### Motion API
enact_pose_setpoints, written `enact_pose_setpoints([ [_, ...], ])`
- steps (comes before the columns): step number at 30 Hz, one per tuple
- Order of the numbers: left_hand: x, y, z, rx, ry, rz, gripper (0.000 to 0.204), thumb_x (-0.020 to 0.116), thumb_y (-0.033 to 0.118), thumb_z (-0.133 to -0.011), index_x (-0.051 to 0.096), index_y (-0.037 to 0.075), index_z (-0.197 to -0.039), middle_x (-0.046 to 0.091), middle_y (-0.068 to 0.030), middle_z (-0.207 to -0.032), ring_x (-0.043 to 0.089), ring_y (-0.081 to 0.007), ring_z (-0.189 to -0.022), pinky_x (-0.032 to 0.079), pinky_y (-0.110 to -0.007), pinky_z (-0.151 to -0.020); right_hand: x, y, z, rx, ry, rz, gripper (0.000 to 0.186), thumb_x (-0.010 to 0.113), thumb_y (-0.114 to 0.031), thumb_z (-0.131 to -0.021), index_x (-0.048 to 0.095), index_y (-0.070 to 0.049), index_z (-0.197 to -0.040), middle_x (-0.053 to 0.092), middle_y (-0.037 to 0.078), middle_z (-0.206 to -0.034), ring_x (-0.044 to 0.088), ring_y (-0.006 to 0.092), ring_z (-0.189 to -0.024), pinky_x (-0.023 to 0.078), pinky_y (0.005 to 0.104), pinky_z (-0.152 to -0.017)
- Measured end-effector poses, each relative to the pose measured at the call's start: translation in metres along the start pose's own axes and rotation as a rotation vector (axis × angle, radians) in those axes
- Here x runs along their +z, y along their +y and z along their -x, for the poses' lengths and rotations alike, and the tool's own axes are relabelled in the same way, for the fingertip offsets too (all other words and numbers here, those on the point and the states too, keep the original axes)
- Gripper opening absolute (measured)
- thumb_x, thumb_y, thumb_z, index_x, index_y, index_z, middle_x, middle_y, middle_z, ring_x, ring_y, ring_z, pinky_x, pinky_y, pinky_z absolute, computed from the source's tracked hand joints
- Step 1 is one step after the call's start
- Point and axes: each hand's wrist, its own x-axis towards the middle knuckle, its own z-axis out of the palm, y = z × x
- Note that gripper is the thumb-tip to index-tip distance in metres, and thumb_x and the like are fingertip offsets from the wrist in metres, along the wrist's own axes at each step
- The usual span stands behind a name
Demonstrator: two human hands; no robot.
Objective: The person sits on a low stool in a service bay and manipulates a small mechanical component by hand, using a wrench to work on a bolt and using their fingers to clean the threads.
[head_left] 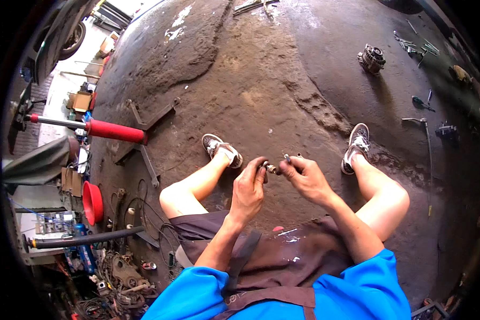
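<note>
Both my hands meet in front of me above the dark floor, between my spread legs. My left hand [247,189] pinches a small metal fitting [272,168] between thumb and fingertips; it looks brass-coloured and silvery, and its exact kind is too small to tell. Close beside it, my right hand [307,182] has its fingers closed round a thin dark piece with a pale tip [287,157]. The fingers hide most of that piece, and I cannot tell whether it touches the fitting. The fingertips of both hands are blackened.
Ahead to the right, an alternator [372,58] sits on the floor, with several hand tools [417,48] beyond it. A long-handled wrench [428,154] lies farther right. To my left are a red hydraulic engine stand [114,129], a red bowl [93,202] and piled greasy parts [125,272].
</note>
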Motion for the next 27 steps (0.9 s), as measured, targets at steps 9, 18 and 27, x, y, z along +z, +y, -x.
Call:
enact_pose_setpoints([
  [9,0.009,0.015,-0.007,0.364,0.062,-0.275,0.031,0.055,-0.003,-0.089,0.052,-0.001,-0.120,0.063,-0.0212,-0.098,0.065,-0.0390,-0.087,0.053,-0.042,-0.070,0.009,-0.021,0.015,-0.157,0.153,0.125,0.020,0.069,-0.016,-0.088,0.063,0.001,-0.095,0.060,0.013,-0.072,0.055,0.0206,-0.062,0.044,0.0341,-0.057],
  [18,0.009,0.024,-0.008,0.298,-0.018,-0.175,0.029,0.054,-0.003,-0.090,0.052,-0.003,-0.118,0.063,-0.0241,-0.104,0.064,-0.0396,-0.096,0.053,-0.042,-0.079,-0.001,-0.012,0.018,-0.523,0.276,0.507,0.029,0.069,-0.004,-0.077,0.061,0.000,-0.105,0.065,0.015,-0.083,0.065,0.0311,-0.071,0.052,0.0372,-0.061],
  [27,0.004,0.034,-0.004,0.191,-0.029,-0.020,0.028,0.056,-0.002,-0.091,0.053,-0.002,-0.118,0.064,-0.0229,-0.103,0.065,-0.0361,-0.095,0.053,-0.039,-0.079,-0.003,-0.015,0.018,-0.526,0.244,0.342,0.031,0.070,-0.002,-0.076,0.062,0.000,-0.106,0.066,0.015,-0.085,0.067,0.0309,-0.073,0.052,0.0362,-0.061],
])
